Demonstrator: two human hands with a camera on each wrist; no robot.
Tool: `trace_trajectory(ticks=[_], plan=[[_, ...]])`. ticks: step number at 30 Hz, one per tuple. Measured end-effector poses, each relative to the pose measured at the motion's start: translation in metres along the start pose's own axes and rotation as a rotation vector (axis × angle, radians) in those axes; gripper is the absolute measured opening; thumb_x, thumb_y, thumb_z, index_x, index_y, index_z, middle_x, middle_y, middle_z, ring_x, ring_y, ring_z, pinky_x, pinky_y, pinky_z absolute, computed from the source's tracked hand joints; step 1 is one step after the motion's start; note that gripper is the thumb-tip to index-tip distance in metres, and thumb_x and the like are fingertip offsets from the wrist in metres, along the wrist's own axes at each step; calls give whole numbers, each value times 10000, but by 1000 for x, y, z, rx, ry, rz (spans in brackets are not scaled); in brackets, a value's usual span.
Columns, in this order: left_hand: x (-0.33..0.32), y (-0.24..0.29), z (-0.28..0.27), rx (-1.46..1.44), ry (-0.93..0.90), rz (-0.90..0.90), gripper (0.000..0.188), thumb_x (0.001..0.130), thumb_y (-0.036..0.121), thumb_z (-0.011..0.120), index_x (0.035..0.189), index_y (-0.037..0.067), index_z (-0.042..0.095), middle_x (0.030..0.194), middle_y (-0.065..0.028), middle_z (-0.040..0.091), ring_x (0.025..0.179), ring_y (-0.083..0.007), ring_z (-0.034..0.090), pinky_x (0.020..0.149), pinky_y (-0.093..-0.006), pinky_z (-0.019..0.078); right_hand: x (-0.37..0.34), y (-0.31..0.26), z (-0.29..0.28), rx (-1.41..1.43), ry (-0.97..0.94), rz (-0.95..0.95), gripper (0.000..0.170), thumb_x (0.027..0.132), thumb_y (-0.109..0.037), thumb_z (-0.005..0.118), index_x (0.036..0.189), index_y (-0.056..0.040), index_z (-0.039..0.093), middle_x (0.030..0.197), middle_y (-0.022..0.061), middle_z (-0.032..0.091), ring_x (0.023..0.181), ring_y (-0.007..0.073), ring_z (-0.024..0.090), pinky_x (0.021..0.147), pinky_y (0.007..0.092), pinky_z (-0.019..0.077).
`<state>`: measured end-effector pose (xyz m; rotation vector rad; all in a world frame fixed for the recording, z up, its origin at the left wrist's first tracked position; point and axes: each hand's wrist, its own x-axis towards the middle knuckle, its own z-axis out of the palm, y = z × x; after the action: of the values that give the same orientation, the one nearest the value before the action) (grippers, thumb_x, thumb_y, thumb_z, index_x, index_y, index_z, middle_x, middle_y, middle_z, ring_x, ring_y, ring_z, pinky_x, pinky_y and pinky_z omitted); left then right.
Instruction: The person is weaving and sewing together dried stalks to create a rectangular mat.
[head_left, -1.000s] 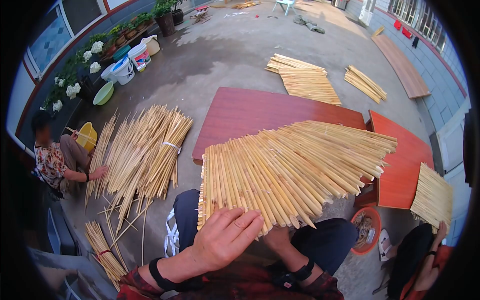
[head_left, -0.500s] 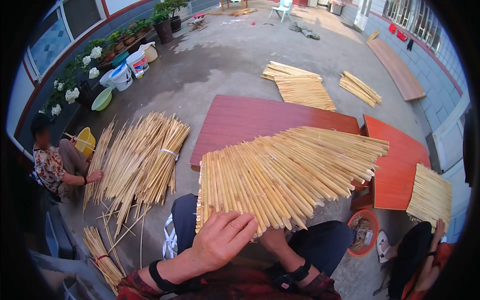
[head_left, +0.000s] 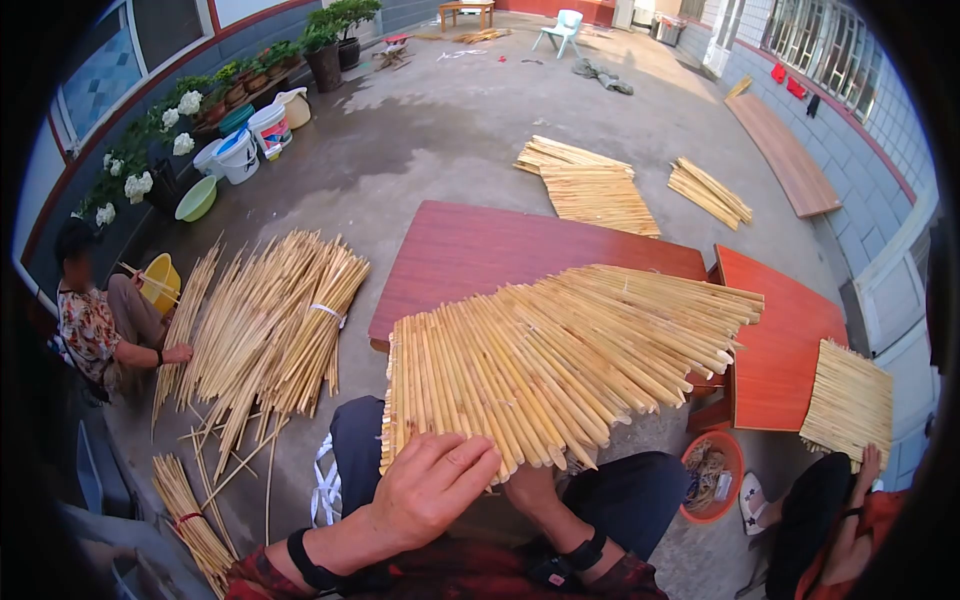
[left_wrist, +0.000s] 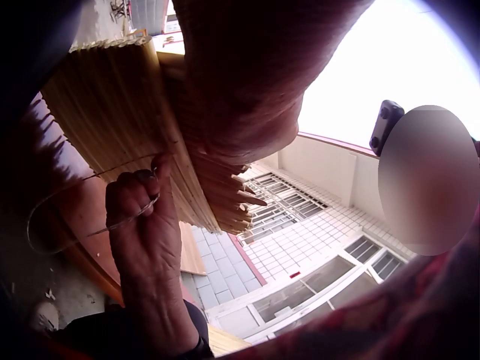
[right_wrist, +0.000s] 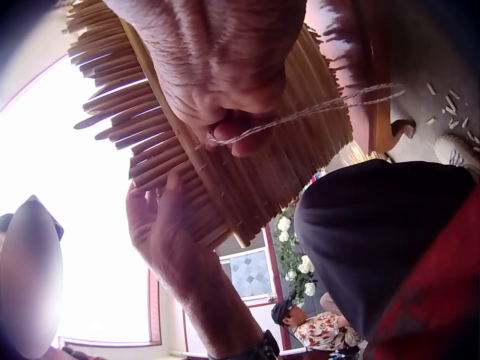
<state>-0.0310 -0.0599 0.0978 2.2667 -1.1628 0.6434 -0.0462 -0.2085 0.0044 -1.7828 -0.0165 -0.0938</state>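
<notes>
A fan-shaped mat of pale sticks (head_left: 540, 350) slopes over my lap against the dark red table. My left hand (head_left: 432, 488) grips its near left edge, fingers on the upper face; in the right wrist view this hand (right_wrist: 180, 247) holds the stick edge. Below the mat, my right hand (head_left: 535, 490) is partly hidden. Its curled fingers pinch a thin twisted string (right_wrist: 326, 107), seen in the right wrist view, close against the mat's underside. In the left wrist view the string loops out from the right hand (left_wrist: 146, 240).
The dark red table (head_left: 450, 240) and an orange-red table (head_left: 785, 330) stand ahead. Loose sticks (head_left: 270, 320) lie left, beside a seated person (head_left: 95, 320). An orange basin (head_left: 715, 470) stands right, near another person holding a smaller mat (head_left: 850, 400). More mats (head_left: 600, 195) lie beyond.
The head view has shifted, so the mat and tables appear lower and slightly left. My left hand keeps its grip on the mat's edge; the right remains beneath it.
</notes>
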Motion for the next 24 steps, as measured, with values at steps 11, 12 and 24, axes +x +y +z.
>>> trace_trajectory(ticks=[11,12,24], plan=[[-1,-3,0,-1,-28,-7,355,639,115,602,975,4,571,978,-91,573,838,-230,549,693,-320,448,1,5,5,117,30,-19,94,849,-90,521,897,-9,526,678,69,551,525,134,520,457,248,449],[-2,-3,0,-1,-27,-10,355,639,115,602,975,4,571,978,-91,573,838,-230,549,693,-320,448,1,4,4,98,16,2,107,850,-98,524,909,-9,525,682,69,549,527,133,517,462,248,450],[1,-3,-3,-21,26,-23,304,631,25,597,934,7,583,916,-89,596,789,-238,581,631,-316,470,5,3,1,-95,21,-135,121,878,-140,499,878,-26,540,672,51,553,538,125,530,477,234,435]])
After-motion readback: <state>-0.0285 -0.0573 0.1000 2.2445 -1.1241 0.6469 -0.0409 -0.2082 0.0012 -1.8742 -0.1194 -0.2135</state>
